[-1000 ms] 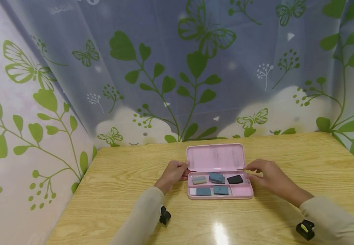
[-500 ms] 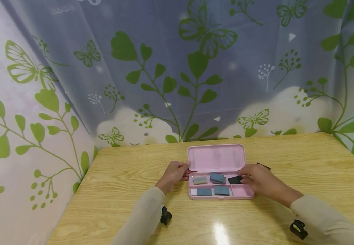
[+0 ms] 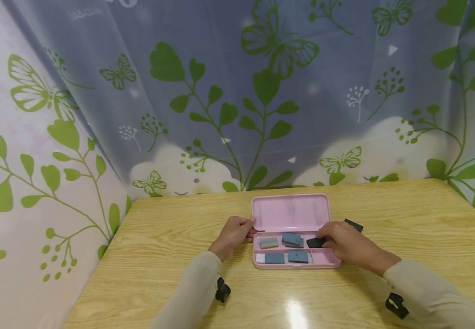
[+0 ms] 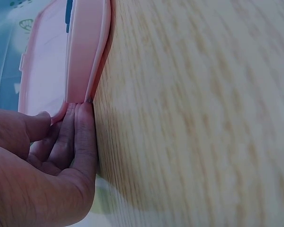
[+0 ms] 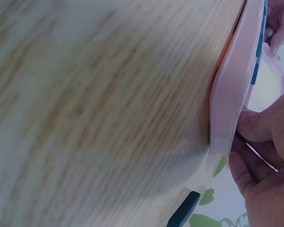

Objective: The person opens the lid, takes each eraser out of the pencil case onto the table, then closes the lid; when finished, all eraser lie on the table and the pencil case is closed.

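A pink pencil case lies with its lid raised, several block-shaped erasers inside. My left hand holds the case at its left side near the hinge; in the left wrist view the thumb is on the lid's edge and the fingers lie along the end of the base. My right hand reaches over the right end, fingertips pinching a black eraser in the back compartment. Left of it are stacked blue-grey erasers and a striped eraser.
A second black block lies on the wooden table behind my right hand. The front compartments hold a white-and-blue eraser and a blue eraser. A patterned curtain hangs along the table's back edge.
My right hand has moved left from the case's right edge onto the black eraser, bringing the black block on the table into view behind it. My left hand stays put.
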{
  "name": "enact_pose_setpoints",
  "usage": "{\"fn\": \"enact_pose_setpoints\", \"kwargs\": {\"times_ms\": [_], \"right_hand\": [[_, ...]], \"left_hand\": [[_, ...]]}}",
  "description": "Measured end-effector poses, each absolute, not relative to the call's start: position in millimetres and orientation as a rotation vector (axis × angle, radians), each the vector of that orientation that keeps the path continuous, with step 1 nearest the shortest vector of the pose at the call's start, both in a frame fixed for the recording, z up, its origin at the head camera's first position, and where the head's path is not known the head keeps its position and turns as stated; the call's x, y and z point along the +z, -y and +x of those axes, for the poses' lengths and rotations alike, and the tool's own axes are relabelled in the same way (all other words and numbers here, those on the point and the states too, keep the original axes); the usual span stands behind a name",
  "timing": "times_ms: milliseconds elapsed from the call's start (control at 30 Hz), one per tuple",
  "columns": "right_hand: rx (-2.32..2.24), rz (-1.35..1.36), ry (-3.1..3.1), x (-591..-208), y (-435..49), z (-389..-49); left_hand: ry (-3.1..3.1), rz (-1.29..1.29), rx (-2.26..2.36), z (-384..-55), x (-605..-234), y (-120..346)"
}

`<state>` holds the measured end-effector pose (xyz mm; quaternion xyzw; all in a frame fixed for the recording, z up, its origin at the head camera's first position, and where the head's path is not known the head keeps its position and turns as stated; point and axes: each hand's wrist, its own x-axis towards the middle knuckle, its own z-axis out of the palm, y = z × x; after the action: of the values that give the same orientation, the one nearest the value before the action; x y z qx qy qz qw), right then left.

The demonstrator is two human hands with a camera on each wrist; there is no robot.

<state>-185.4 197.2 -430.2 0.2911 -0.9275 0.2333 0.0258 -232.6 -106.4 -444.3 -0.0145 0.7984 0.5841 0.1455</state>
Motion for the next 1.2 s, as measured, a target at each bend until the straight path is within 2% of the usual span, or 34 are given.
{"fn": "enact_pose_setpoints", "kwargs": {"times_ms": [500,733,1200], "right_hand": [[0.697,0.900,2.802,-436,-197,-184],[0.756,0.811,2.834,-427,-198,-182],[0.756,0.819,2.738,-415,-208,-178]], "left_hand": [[-2.288,-0.038,1.696,-230,-442,107],[-2.286,-0.025,1.704,-230,-440,107],[-2.274,-0.029,1.708,-231,-442,107]]}}
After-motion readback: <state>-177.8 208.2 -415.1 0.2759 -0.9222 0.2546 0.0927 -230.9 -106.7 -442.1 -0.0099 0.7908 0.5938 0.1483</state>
